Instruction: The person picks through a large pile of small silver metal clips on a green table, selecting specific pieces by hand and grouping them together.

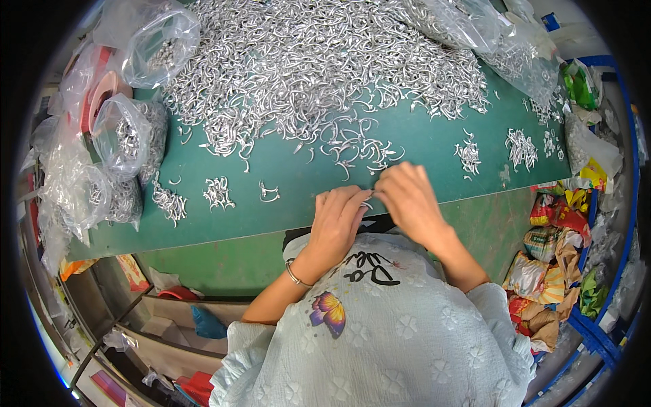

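Note:
A large heap of small curved silver metal pieces [305, 61] covers the far half of the green table [420, 142]. My left hand [337, 220] and my right hand [405, 197] meet at the table's near edge, fingertips pinched together on a small silver metal piece [368, 203]. A thin bracelet circles my left wrist. Small sorted clusters of the pieces [218, 192] lie to the left of my hands, and more clusters [468, 154] lie to the right.
Clear plastic bags of metal pieces [129, 139] line the table's left side, and more bags [488, 34] sit at the far right. Colourful wrappers and bags [553, 264] pile up on the floor at right by a blue frame. Shelving shows below left.

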`<action>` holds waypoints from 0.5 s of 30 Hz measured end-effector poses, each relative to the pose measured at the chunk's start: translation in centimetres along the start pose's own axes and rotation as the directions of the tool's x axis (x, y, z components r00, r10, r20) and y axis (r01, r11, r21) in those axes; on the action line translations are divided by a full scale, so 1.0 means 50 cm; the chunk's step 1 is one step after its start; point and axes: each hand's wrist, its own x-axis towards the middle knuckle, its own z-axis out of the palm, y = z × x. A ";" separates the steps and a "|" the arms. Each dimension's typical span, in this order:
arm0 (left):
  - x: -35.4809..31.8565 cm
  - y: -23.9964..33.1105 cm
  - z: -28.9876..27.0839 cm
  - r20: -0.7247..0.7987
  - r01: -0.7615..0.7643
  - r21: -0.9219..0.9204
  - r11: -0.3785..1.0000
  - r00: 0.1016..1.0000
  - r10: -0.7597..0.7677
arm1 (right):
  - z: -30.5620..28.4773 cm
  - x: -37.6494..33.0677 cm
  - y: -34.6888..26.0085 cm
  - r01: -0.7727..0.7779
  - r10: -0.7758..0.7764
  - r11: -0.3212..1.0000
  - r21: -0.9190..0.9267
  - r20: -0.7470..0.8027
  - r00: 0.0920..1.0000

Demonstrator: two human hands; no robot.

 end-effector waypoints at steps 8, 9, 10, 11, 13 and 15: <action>0.028 0.003 -0.013 0.155 -0.156 0.142 0.978 0.979 0.134 | -0.045 0.026 0.061 -0.125 0.129 0.991 0.038 -0.164 0.978; 0.025 -0.003 -0.009 0.171 -0.179 0.135 0.974 0.973 0.155 | -0.039 0.023 0.065 -0.130 0.128 0.992 -0.004 -0.141 0.982; 0.022 -0.006 -0.007 0.153 -0.169 0.117 0.979 0.977 0.151 | -0.033 0.022 0.069 -0.131 0.125 0.990 -0.044 -0.116 0.985; 0.020 -0.009 -0.006 0.135 -0.159 0.098 0.982 0.980 0.145 | -0.036 0.017 0.076 -0.151 0.145 0.987 -0.049 -0.119 0.982; 0.017 -0.009 -0.006 0.105 -0.136 0.074 0.988 0.986 0.128 | -0.048 0.004 0.091 -0.195 0.187 0.979 -0.058 -0.126 0.974; 0.016 -0.006 -0.003 0.081 -0.109 0.061 0.992 0.991 0.104 | -0.041 0.006 0.085 -0.150 0.149 0.989 0.008 -0.132 0.980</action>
